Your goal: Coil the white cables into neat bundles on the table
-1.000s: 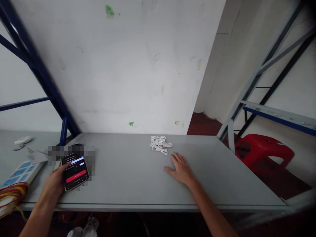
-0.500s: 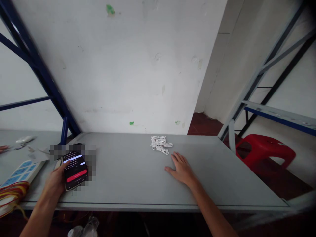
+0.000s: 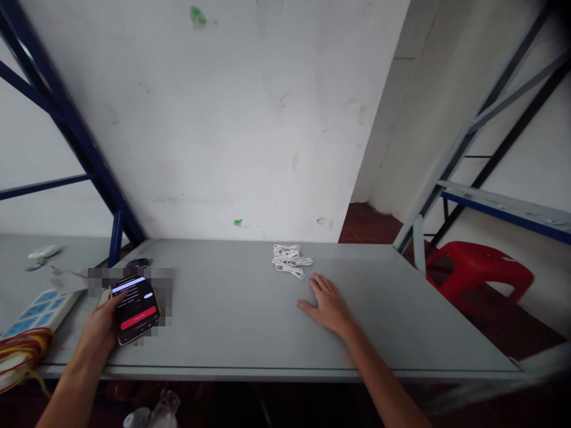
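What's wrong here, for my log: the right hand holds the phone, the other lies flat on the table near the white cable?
The head view shows the phone in the left hand, not the right; the right hand lies flat on the table near the white cable.

Grey table — coiled white cable

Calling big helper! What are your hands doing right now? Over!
Left hand holding phone. Right hand flat on table, near white cable. Power strip beside phone.
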The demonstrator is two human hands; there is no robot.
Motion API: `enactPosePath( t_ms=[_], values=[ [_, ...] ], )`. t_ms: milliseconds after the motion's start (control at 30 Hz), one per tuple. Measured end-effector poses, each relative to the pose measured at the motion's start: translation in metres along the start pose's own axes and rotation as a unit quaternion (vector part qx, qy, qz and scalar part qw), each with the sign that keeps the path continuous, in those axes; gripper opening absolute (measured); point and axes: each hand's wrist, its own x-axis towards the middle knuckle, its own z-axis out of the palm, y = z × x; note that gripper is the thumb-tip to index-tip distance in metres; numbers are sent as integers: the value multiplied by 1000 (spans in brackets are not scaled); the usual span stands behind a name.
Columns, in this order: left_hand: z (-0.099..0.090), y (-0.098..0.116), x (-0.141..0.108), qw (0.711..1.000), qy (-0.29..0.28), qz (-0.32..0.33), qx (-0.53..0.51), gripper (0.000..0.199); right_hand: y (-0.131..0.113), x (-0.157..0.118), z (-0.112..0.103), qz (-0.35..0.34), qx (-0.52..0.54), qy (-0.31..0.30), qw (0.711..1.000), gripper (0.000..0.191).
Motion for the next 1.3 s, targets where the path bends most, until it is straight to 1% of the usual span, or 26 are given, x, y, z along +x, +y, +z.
enactPosePath(
  t_ms=[100, 233, 333, 467, 600, 667, 733, 800, 867, 967, 1067, 1133, 1200, 1300],
  values=[
    [0, 1, 1, 999, -12, 34, 0, 36, 0, 0, 0, 3, 4, 0, 1000, 79],
    [-3, -1, 5, 999, -4, 45, -1, 36, -2, 0, -2, 3, 9, 1, 1000, 79],
    [-4, -2, 6, 999, -16, 36, 10, 34, -2, -1, -2, -1, 9, 4, 1000, 77],
    [-4, -2, 5, 999, -18, 35, 29, 33, -1, 0, -2, -3, 12, 3, 1000, 77],
    [-2, 1, -1, 999, -14, 39, 24, 35, -1, 0, -1, -2, 10, 2, 1000, 77],
    [-1, 4, -4, 999, -15, 40, 21, 30, -1, 0, -1, -2, 9, 1, 1000, 78],
    [-1, 6, -8, 999, -38, 32, 19, 25, -1, 0, -1, -1, 10, -1, 1000, 78],
    [-2, 7, -12, 996, -80, 24, 21, 23, -1, 0, -1, 0, 10, -3, 1000, 79],
    [-4, 6, -14, 992, -121, 22, 26, 26, 0, 0, 0, 0, 10, -3, 1000, 80],
    [-8, 4, -14, 988, -150, 27, 34, 38, 0, 0, 0, -1, 13, 2, 1000, 79],
    [-10, -1, -11, 984, -163, 46, 54, 52, 0, 0, 1, -3, 13, 8, 1000, 77],
    [-11, -2, -9, 983, -166, 54, 61, 58, 0, 0, 1, -2, 10, 6, 1000, 77],
    [-12, -3, -9, 983, -165, 50, 62, 61, 1, 0, 1, -2, 8, 4, 1000, 78],
    [-10, -2, -11, 983, -162, 48, 71, 58, 1, 0, 2, -3, 12, 3, 1000, 78]
  ],
)
